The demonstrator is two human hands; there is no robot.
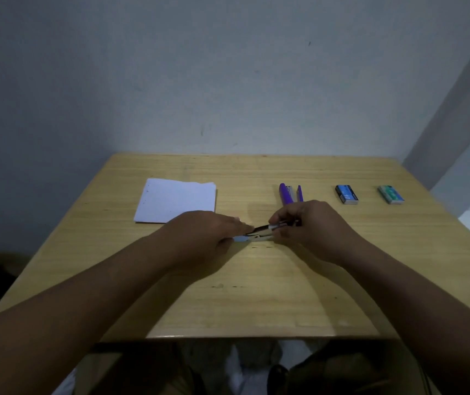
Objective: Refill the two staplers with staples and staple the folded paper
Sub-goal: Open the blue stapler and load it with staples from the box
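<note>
A small light-blue stapler [256, 236] lies open at the middle of the wooden table [256, 303]. My left hand [208, 232] grips its left end. My right hand [310, 223] pinches its raised metal top arm at the right. A purple stapler [290, 193] lies open behind my right hand. The folded white paper [175, 201] rests at the back left. Two staple boxes sit at the back right: a dark blue one [346, 194] and a teal one [391, 194]. Whether staples are in the blue stapler is hidden by my fingers.
The table's back edge meets a grey wall [228, 81]. Its right side ends near a pale column [455, 124]. My knees show below the front edge.
</note>
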